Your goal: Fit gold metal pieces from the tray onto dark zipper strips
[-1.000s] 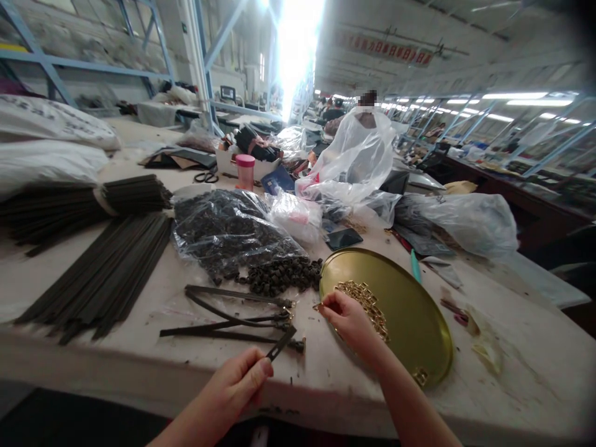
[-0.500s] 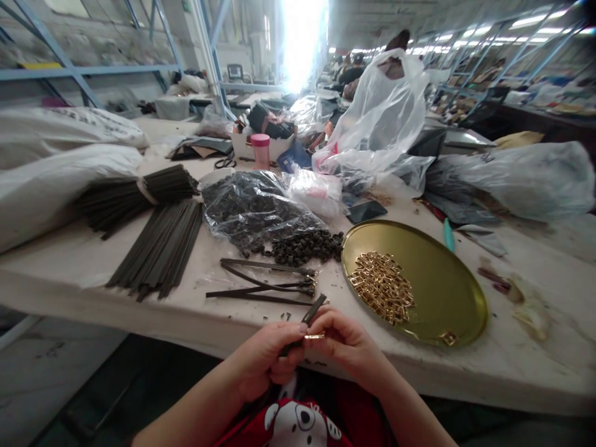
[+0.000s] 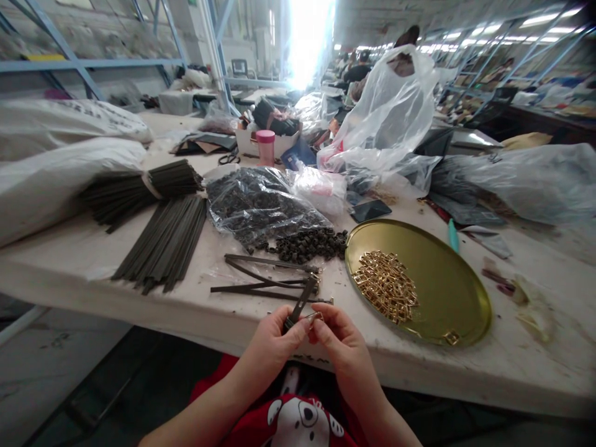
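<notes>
My left hand [image 3: 275, 338] is closed round a dark strap [image 3: 302, 299], whose free end points up and away over the table edge. Between the fingertips of my right hand [image 3: 339, 332] is a small gold buckle [image 3: 315, 316], close against the left thumb. Whether the strap passes through the buckle cannot be made out. Just beyond my hands lie several dark straps [image 3: 261, 285] with gold buckles at their right ends. To the right, a gold round tray [image 3: 447, 279] bears a heap of gold buckles [image 3: 386, 285] and a few apart near its front rim.
Flat dark strips [image 3: 162, 245] and a tied bundle [image 3: 139, 189] lie at left. Small black loops [image 3: 310, 245] spill from a clear plastic bag [image 3: 261, 202]. Behind stand a pink-lidded jar [image 3: 266, 148], a phone-like dark slab [image 3: 371, 210] and plastic bags [image 3: 386, 105].
The strap has turned more upright and its end now reaches farther up. My left hand has turned over it, and the gold buckle has moved up slightly in my right fingertips.
</notes>
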`<action>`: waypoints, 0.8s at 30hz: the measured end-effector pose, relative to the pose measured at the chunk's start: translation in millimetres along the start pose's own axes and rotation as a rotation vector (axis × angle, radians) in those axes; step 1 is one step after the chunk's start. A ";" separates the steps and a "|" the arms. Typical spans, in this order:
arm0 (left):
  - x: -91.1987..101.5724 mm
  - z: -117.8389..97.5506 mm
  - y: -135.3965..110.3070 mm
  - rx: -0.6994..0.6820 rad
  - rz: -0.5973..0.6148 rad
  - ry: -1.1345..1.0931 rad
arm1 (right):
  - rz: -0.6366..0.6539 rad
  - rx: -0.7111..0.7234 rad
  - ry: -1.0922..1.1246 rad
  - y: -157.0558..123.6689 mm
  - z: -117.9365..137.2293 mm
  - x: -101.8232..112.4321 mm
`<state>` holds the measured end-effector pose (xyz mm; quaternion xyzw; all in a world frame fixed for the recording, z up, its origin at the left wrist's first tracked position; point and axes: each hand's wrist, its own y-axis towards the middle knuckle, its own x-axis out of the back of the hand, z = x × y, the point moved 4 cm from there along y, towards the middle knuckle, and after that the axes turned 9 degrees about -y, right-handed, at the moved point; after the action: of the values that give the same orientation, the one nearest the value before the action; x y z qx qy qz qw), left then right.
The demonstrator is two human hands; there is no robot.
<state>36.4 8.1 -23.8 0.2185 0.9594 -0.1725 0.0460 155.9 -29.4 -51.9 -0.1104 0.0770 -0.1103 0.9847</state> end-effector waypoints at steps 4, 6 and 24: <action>14.4 1.2 0.5 0.012 0.072 0.193 | -0.008 -0.089 0.093 5.8 -5.6 8.4; 20.6 2.8 -0.7 0.038 0.115 0.275 | 0.015 -0.141 0.199 7.7 -7.3 11.3; 18.6 -6.2 -6.3 0.033 0.246 0.479 | 0.042 -0.231 0.387 5.8 -8.6 11.8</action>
<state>16.9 12.5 -19.0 0.3687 0.9062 -0.1247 -0.1651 166.9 -28.4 -63.0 -0.1975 0.2788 -0.0991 0.9346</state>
